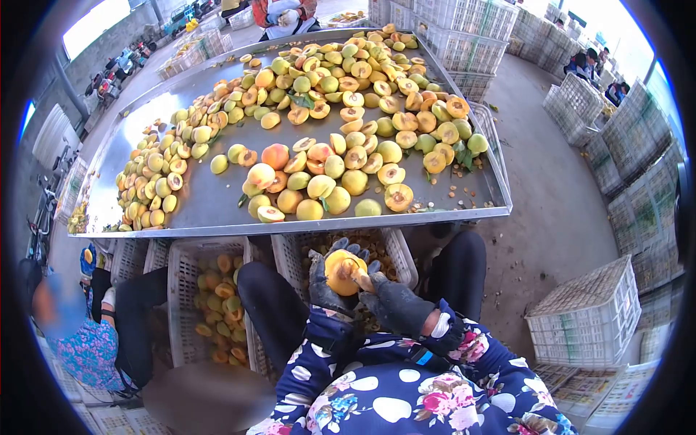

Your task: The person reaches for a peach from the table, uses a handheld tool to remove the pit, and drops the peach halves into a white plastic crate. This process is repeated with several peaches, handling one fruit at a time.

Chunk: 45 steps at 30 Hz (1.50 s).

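Observation:
A halved yellow peach (339,270) sits in my left hand (320,288), cut face up, with gloved fingers curled round it. My right hand (397,306), in a dark glove, is closed with its fingertips right at the peach's cut face. A small brownish piece shows between those fingertips and the flesh; I cannot tell whether it is a pit or a tool tip. Both hands are over a white plastic crate (406,262) between my knees, with small brownish pieces inside. Beyond them, halved and whole peaches (319,187) lie heaped on a metal table (203,192).
The table's raised front rim (464,214) runs just beyond my hands. To my left stands a crate of peach halves (176,304), with a seated person (83,348) beside it. Stacked white crates (580,319) line the right. Another person (284,18) is at the far table edge.

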### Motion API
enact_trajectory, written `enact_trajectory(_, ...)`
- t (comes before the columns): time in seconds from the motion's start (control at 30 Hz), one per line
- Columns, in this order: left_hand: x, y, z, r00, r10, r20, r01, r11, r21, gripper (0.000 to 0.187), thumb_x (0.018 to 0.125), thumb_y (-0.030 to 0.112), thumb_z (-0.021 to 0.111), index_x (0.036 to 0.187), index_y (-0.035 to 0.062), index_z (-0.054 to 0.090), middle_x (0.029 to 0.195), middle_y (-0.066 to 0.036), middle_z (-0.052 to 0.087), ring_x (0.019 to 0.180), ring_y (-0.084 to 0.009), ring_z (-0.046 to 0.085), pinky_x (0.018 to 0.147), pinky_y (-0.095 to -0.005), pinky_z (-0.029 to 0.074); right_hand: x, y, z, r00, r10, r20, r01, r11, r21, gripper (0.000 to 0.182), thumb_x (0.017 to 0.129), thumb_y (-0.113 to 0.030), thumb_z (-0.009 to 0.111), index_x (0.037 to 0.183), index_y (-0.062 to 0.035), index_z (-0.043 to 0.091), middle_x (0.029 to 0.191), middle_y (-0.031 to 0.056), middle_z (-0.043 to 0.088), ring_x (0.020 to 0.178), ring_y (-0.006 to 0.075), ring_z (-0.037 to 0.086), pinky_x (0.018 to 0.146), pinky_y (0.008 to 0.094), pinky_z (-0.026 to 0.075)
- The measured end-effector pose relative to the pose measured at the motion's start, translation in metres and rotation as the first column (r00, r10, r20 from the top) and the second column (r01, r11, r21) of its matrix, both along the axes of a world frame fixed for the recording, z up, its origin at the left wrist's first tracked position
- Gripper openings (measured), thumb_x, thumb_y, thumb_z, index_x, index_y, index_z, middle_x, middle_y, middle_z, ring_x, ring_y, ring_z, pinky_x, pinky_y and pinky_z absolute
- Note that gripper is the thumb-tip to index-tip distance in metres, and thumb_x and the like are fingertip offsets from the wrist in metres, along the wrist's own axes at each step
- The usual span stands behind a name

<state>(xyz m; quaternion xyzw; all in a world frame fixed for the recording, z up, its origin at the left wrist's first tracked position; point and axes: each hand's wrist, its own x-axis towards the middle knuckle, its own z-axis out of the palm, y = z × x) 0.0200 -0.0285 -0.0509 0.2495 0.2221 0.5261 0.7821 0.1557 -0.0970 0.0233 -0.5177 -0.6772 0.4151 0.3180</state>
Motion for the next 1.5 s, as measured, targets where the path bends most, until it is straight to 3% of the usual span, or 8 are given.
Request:
enact_trajectory(0.33, -0.001, -0.010, 0.066, 0.951, 0.089, 0.297, 0.019, 0.939, -0.344, 0.042, 0.088, 0.033, 0.038, 0.119, 0.0046, 0.042, 0.120, -0.012, 0.047, 0.108, -0.0288, 0.046, 0.091, -0.0467, 0.039, -0.012, -0.006, 0.031, 0.955, 0.088, 0.283, -0.075, 0.995, -0.059, 0.038, 0.078, -0.018, 0.057, 0.104, 0.0071, 0.043, 0.067, 0.0227, 0.055, 0.059, 0.0345, 0.055, 0.050, 0.0405, 0.042)
enact_trajectory(0.43, -0.012, 0.005, -0.016, 0.922, 0.100, -0.374, -0.059, 0.991, 0.120, 0.037, 0.088, 0.024, 0.041, 0.117, 0.0016, 0.043, 0.115, -0.011, 0.048, 0.105, -0.0242, 0.048, 0.090, -0.0363, 0.041, -0.014, -0.007, 0.030, 0.980, 0.078, 0.181, -0.069, 0.996, -0.055, 0.034, 0.078, -0.016, 0.056, 0.101, 0.0059, 0.044, 0.066, 0.0203, 0.054, 0.057, 0.0313, 0.054, 0.050, 0.0392, 0.041)
enact_trajectory(0.63, -0.041, 0.030, -0.032, 0.840, -0.309, -0.447, 0.459, 0.843, 0.280, 0.031, 0.085, 0.024, 0.046, 0.109, 0.0052, 0.049, 0.102, -0.010, 0.054, 0.093, -0.0198, 0.053, 0.083, -0.0300, 0.043, -0.019, -0.005, 0.029, 0.934, 0.175, 0.312, -0.118, 0.974, -0.192, 0.026, 0.082, -0.013, 0.051, 0.100, 0.0022, 0.042, 0.070, 0.0169, 0.054, 0.060, 0.0256, 0.055, 0.049, 0.0351, 0.042)
enact_trajectory(0.73, -0.035, 0.026, -0.019, 0.638, -0.086, -0.765, 0.461, 0.838, 0.290, 0.023, 0.084, 0.023, 0.046, 0.100, 0.0069, 0.049, 0.092, -0.008, 0.053, 0.085, -0.0192, 0.052, 0.076, -0.0296, 0.043, -0.024, -0.002, 0.037, 0.960, 0.171, 0.221, -0.082, 0.928, -0.363, 0.027, 0.083, -0.014, 0.051, 0.101, 0.0013, 0.040, 0.073, 0.0164, 0.054, 0.062, 0.0250, 0.057, 0.051, 0.0337, 0.043)
enact_trajectory(0.9, -0.027, 0.013, -0.020, 0.926, -0.087, -0.367, 0.097, 0.995, 0.008, 0.016, 0.083, 0.025, 0.044, 0.086, 0.0095, 0.048, 0.079, -0.005, 0.049, 0.075, -0.0178, 0.050, 0.068, -0.0292, 0.042, -0.025, 0.002, 0.046, 0.991, 0.062, -0.122, -0.120, 0.815, -0.567, 0.028, 0.082, -0.014, 0.050, 0.102, 0.0013, 0.037, 0.073, 0.0164, 0.054, 0.060, 0.0258, 0.057, 0.050, 0.0345, 0.044)
enact_trajectory(1.07, -0.032, 0.025, -0.028, 0.874, -0.289, 0.390, 0.425, 0.843, -0.329, 0.019, 0.083, 0.027, 0.042, 0.072, 0.0122, 0.047, 0.067, -0.001, 0.045, 0.066, -0.0165, 0.047, 0.060, -0.0288, 0.040, -0.022, 0.005, 0.032, 0.990, 0.140, -0.032, -0.137, 0.851, -0.507, 0.025, 0.082, -0.012, 0.050, 0.102, -0.0013, 0.039, 0.070, 0.0094, 0.052, 0.059, 0.0179, 0.056, 0.049, 0.0318, 0.044)
enact_trajectory(1.33, -0.032, 0.029, -0.019, 0.817, -0.420, 0.395, 0.398, 0.906, 0.142, 0.014, 0.082, 0.019, 0.044, 0.071, 0.0100, 0.048, 0.064, -0.003, 0.045, 0.060, -0.0174, 0.048, 0.055, -0.0285, 0.040, -0.029, 0.009, 0.049, 0.807, -0.118, -0.578, -0.359, 0.680, -0.640, 0.015, 0.083, -0.011, 0.050, 0.095, -0.0048, 0.046, 0.072, 0.0031, 0.051, 0.066, 0.0088, 0.051, 0.054, 0.0244, 0.042)
enact_trajectory(1.5, -0.037, 0.020, 0.021, 0.942, -0.271, 0.198, 0.333, 0.822, -0.463, 0.029, 0.086, 0.033, 0.041, 0.071, 0.0095, 0.049, 0.063, -0.004, 0.049, 0.057, -0.0191, 0.049, 0.053, -0.0307, 0.041, -0.027, 0.012, 0.026, 0.963, 0.100, -0.251, -0.233, 0.777, -0.584, 0.025, 0.085, -0.013, 0.047, 0.107, -0.0065, 0.038, 0.066, 0.0017, 0.050, 0.046, 0.0092, 0.048, 0.037, 0.0215, 0.038)
